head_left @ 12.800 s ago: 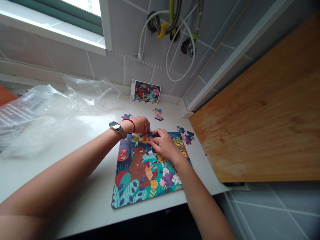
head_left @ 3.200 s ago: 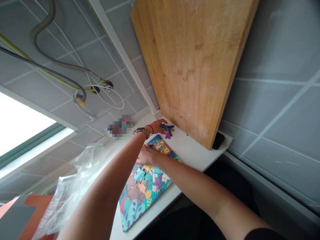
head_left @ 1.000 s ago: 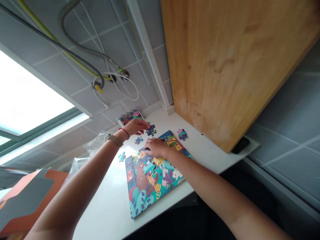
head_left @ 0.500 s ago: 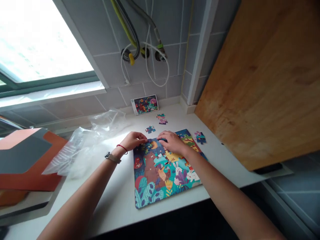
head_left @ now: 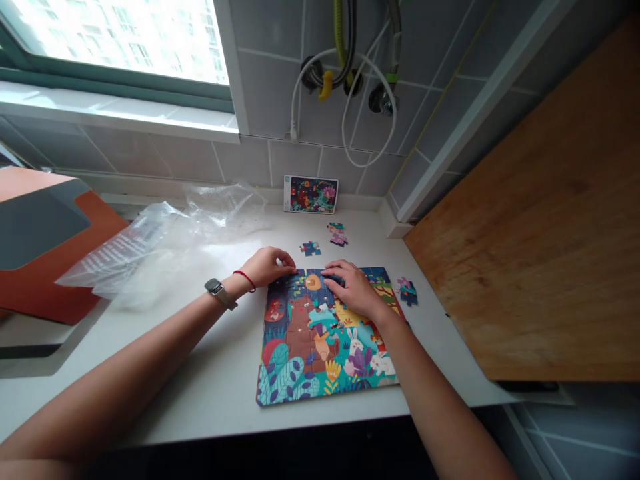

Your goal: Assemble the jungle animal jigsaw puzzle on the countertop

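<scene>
A colourful jigsaw puzzle (head_left: 325, 347) with a bear, rabbits and leaves lies on the white counter, mostly joined together. My left hand (head_left: 270, 267) rests at its upper left edge, thumb and fingers pinched together; what is between the fingertips is hidden. Over the top row lies my right hand (head_left: 354, 288), its fingers bent and the thumb below them, around a dark blue puzzle piece (head_left: 336, 279) that is partly covered. Just behind the board lies a loose blue piece (head_left: 311, 249), with pink and teal pieces (head_left: 338, 235) farther back. More loose pieces (head_left: 407, 292) sit to the right.
A small picture card (head_left: 313, 195) leans against the tiled wall. Crumpled clear plastic (head_left: 165, 233) and an orange and grey box (head_left: 55, 227) occupy the left. A wooden panel (head_left: 540, 253) borders the right; hoses and a white cable (head_left: 345, 127) hang above.
The view has turned and shifted, so the surroundings appear displaced. Both hands stay at the puzzle's upper edge, the right hand's fingers slightly more spread.
</scene>
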